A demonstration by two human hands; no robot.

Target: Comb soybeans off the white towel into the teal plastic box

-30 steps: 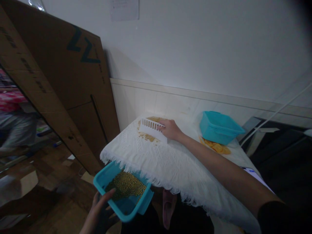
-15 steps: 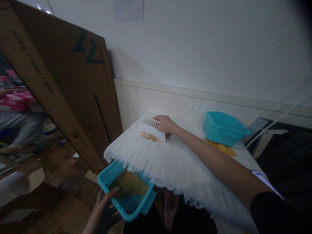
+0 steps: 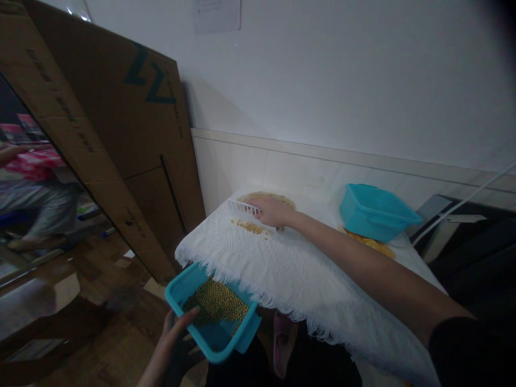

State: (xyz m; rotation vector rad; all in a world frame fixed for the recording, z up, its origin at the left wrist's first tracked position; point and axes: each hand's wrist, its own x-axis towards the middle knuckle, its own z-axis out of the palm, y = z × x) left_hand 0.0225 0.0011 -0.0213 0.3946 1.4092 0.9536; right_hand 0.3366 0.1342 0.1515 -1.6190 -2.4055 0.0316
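At mid-frame, the white slotted tool [image 3: 244, 207] has tipped flatter in the right hand [image 3: 274, 210], and more beans [image 3: 288, 202] show behind it.

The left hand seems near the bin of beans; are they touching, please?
Touching: the head view shows the left hand gripping the bin, thumb hooked over its rim.
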